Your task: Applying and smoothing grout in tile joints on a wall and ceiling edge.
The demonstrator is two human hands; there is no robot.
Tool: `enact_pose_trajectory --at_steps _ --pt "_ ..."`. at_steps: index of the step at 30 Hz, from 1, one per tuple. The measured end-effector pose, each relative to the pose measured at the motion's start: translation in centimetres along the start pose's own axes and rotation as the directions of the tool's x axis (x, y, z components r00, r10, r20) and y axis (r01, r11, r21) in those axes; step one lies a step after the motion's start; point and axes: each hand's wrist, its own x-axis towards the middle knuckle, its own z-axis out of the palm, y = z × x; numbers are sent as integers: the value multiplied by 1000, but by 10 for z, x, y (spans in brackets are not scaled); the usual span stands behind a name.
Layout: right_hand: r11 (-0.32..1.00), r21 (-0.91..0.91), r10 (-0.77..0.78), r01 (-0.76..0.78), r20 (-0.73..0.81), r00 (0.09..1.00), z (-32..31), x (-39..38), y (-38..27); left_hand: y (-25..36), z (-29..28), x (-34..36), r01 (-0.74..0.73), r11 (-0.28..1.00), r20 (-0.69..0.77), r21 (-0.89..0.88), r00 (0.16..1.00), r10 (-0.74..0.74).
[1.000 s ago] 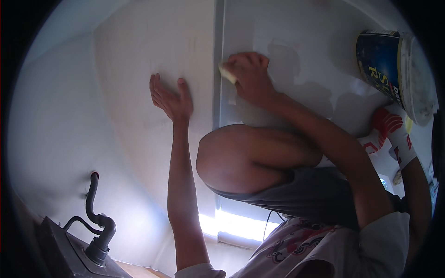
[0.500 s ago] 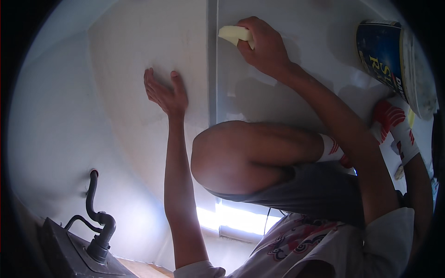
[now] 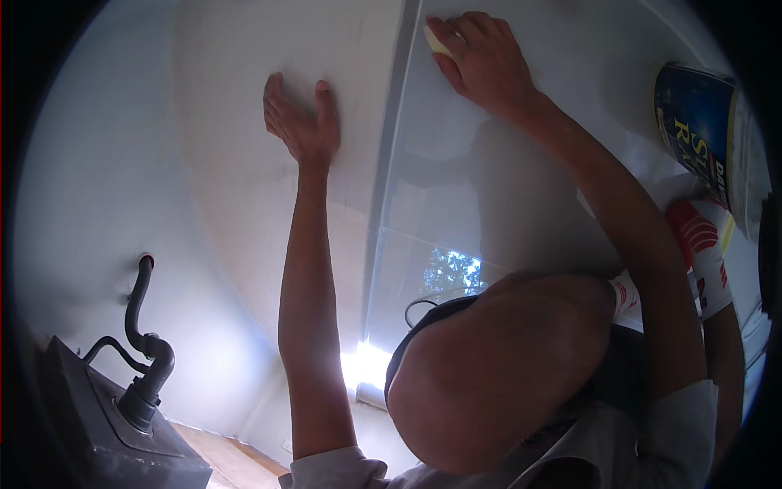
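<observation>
My left hand rests on the pale beige wall panel, its thumb and fingers spread apart and nothing held. My right hand is curled over a pale yellow sponge, pressing it to the glossy grey surface. Most of the sponge is hidden beneath the fingers. A narrow grey strip runs between the two hands, where the beige panel meets the glossy surface.
A bucket with a dark blue label stands at the right, near my foot in a red and white sock. My bent knee fills the lower middle. A grey sink with a drain pipe is at lower left.
My right hand has moved the sponge a little farther away and now covers more of it. My knee has shifted right and nearer; a window reflection shows. The left hand stays on the panel.
</observation>
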Motion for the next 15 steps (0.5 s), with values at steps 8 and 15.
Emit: enact_pose_trajectory --at_steps 8,15 --pt "996 -77 62 -52 133 989 4 -7 -10 5 3 0 4 1000 4 7 1000 -4" --pt "952 212 253 -222 -133 958 19 -8 -51 2 3 0 33 999 13 14 999 -33"
